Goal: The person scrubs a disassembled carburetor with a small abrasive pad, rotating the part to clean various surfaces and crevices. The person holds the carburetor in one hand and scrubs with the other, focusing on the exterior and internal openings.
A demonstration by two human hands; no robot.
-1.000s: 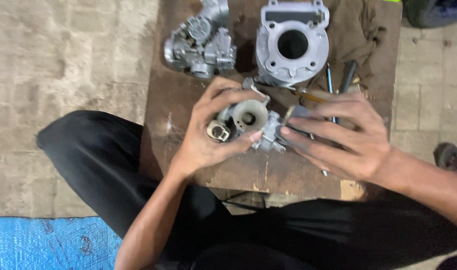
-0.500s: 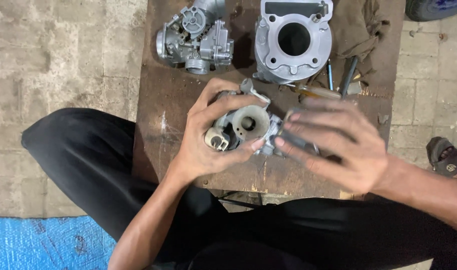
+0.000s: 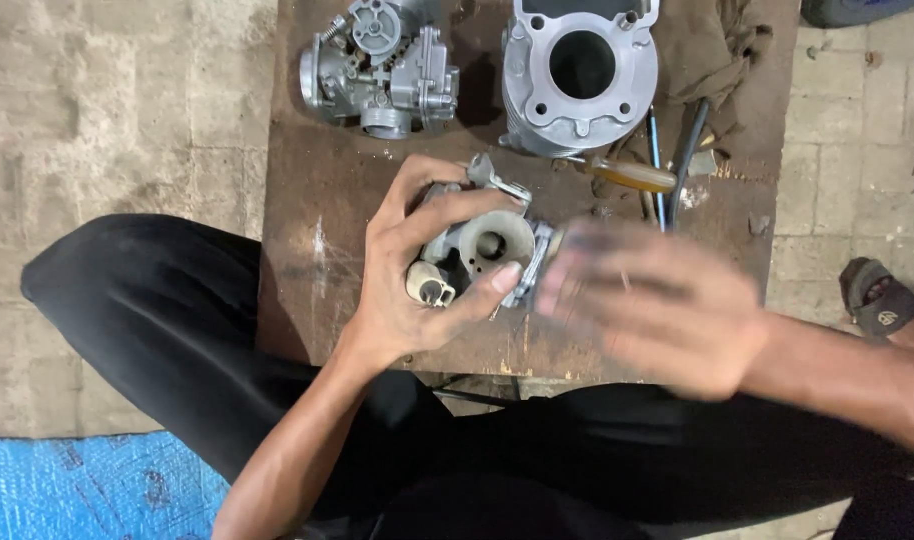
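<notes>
Evidently steadying it for work, the left hand (image 3: 407, 290) grips a grey metal carburettor body (image 3: 482, 250) above the brown wooden table (image 3: 317, 220); the blurred right hand (image 3: 657, 310) hovers beside it, fingers spread.

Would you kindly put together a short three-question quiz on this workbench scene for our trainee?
1. True or false: the left hand grips the carburetor body.
2. Which part lies on the wooden board directly behind the held carburetor body? A) the cylinder block B) a blue tarp C) a sandal
3. Fill in: the second carburetor lies at the board's far ____ corner.

Key
1. True; fingers and thumb wrap around it.
2. A; the cylinder block lies at the far side, near the screwdriver. The right hand is motion-blurred beside the held part.
3. Left.
</notes>
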